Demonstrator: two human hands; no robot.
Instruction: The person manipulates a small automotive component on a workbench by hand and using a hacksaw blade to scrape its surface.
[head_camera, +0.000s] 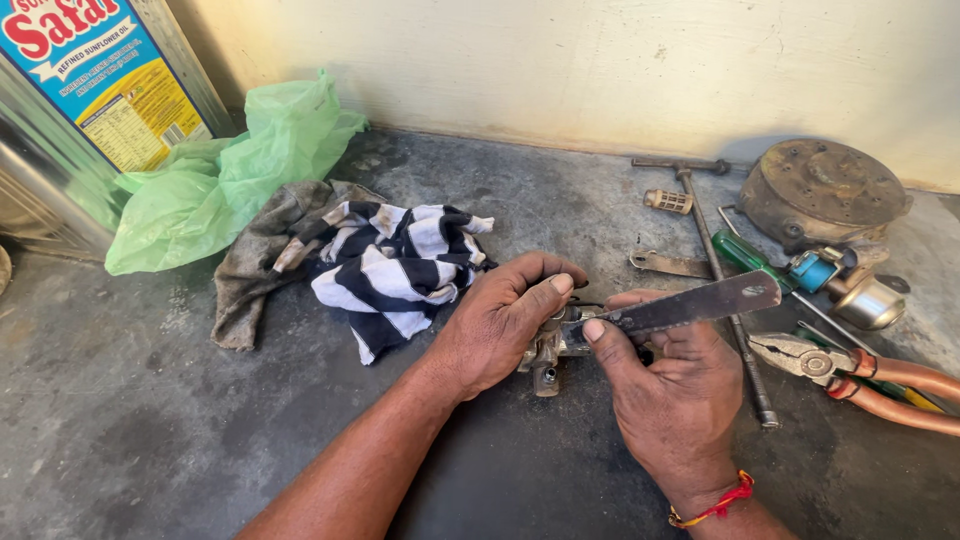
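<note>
The left hand (500, 325) is closing its grip round a small metal fitting (545, 360) low on the grey counter (150, 420), thumb pressing on top. The right hand (670, 395) is pinching a flat metal blade (690, 305), its near end meeting the fitting, probably scraping it, though the contact is hidden. The blade could be slipping toward the left thumb if the fitting turns. Pliers (850, 370) are lying just right.

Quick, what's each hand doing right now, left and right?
Left hand: closed around a small metal part, holding it on the floor.
Right hand: closed, gripping a flat metal blade laid against that part.
</note>
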